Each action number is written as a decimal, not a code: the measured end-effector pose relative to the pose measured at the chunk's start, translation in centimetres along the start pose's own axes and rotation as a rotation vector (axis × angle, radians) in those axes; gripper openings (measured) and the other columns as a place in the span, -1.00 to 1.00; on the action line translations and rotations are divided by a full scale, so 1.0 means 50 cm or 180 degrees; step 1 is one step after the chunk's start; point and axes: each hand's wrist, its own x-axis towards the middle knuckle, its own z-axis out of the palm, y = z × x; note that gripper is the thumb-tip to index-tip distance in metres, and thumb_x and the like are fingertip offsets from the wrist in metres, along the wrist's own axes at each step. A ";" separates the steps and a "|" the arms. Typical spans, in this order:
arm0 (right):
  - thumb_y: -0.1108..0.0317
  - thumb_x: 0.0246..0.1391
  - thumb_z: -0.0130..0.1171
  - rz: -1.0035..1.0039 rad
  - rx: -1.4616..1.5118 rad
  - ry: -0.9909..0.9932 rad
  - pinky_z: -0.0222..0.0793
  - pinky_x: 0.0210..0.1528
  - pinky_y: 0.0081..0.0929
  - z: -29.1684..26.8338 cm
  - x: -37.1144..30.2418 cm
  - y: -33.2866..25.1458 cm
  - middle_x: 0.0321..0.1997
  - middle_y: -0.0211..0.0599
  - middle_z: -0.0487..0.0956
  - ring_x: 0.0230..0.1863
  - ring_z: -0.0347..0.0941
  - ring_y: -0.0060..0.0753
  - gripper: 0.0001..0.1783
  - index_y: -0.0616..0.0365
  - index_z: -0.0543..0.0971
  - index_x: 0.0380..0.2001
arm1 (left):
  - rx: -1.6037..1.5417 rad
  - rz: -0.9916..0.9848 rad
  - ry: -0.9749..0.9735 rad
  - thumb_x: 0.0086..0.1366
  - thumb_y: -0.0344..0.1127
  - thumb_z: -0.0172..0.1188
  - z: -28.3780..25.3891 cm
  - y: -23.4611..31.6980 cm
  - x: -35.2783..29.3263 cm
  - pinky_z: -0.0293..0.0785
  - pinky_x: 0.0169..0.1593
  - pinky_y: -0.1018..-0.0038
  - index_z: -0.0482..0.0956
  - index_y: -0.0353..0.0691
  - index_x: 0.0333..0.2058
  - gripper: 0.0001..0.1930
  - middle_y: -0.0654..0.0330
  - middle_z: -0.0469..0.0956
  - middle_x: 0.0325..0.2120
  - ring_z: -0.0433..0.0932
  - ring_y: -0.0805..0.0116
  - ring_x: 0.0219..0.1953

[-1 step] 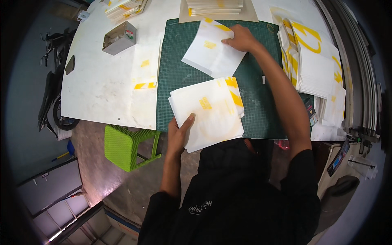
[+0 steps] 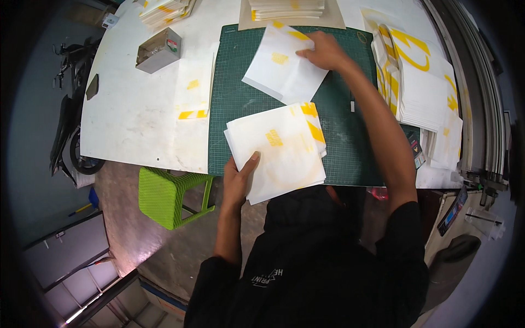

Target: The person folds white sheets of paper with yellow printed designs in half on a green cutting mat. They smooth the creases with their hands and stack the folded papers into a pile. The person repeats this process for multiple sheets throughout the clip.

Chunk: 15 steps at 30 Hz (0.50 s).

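My left hand (image 2: 238, 177) grips a small stack of white papers (image 2: 279, 164) with yellow print, its thumb on top and the other fingers underneath. The stack overhangs the near edge of a green cutting mat (image 2: 350, 158). Farther away, my right hand (image 2: 321, 50) pinches the right edge of a separate white folded paper (image 2: 284, 71) with yellow print, thumb on top. This paper lies at a slant over the mat, its lower corner close to the stack. The fingertips under both papers are hidden.
More printed papers are piled at the right (image 2: 418, 82) and at the back (image 2: 287, 10). A grey box (image 2: 158, 50) and a dark flat object (image 2: 93, 86) lie on the white table (image 2: 131, 120). A green stool (image 2: 164, 199) stands by the near edge.
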 end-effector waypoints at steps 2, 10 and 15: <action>0.11 0.09 0.45 -0.0334 0.0069 0.0657 0.57 0.04 -0.23 -0.041 -0.033 -0.031 -0.06 0.04 0.73 -0.13 0.69 0.04 -0.38 0.25 0.62 0.14 | 0.0054 0.0000 0.0034 0.36 -0.28 0.38 0.001 -0.001 0.001 0.56 -0.07 0.46 0.57 -0.51 0.02 -0.59 0.01 0.69 -0.11 0.66 0.37 -0.17; 0.23 0.24 0.38 0.0050 0.2500 0.0545 0.61 -0.16 -0.45 -0.206 -0.257 -0.151 -0.20 -0.14 0.75 -0.26 0.71 -0.38 -0.62 0.33 0.67 -0.04 | 0.0031 -0.0025 0.0073 0.45 -0.17 0.26 -0.009 -0.014 0.008 0.56 -0.06 0.47 0.55 -0.48 0.07 -0.56 0.03 0.67 -0.08 0.66 0.37 -0.17; 0.23 0.19 0.41 0.0384 0.2297 0.0627 0.59 -0.29 -0.43 0.023 -0.400 -0.127 -0.30 -0.10 0.75 -0.38 0.68 -0.48 -0.61 0.36 0.66 -0.10 | -0.0642 -0.0028 0.0250 0.61 0.19 -0.18 0.021 0.025 -0.014 0.56 0.07 0.40 0.42 -0.44 0.23 -0.30 -0.02 0.59 0.09 0.64 0.29 0.01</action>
